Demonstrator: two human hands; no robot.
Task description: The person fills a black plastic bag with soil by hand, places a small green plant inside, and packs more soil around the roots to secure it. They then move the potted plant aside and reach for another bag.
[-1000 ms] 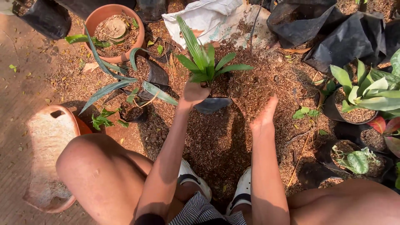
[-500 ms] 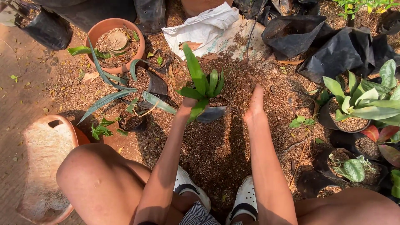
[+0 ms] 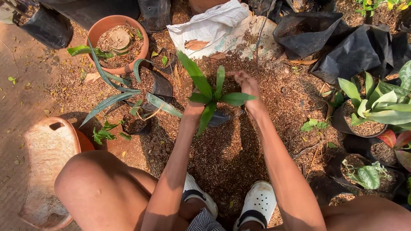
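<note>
My left hand (image 3: 194,108) grips the base of a small green plant (image 3: 212,95) with long pointed leaves, rooted in a black grow bag (image 3: 220,118) on a pile of brown husk mulch (image 3: 231,145). My right hand (image 3: 247,85) hovers just right of the leaves with fingers curled and bits of mulch on them; I cannot see whether it holds any. Below, my bare knees and white clogs (image 3: 257,204) frame the pile.
A terracotta pot (image 3: 112,26) stands at the back left beside a long-leaved plant in a black bag (image 3: 160,87). A white sack (image 3: 214,25) and empty black bags (image 3: 338,38) lie behind. Potted plants (image 3: 372,107) crowd the right; an overturned clay pot (image 3: 47,149) lies left.
My right hand has moved from the mulch on the right up to the plant's leaves. The left hand has kept hold of the plant, which now sits lower and more upright.
</note>
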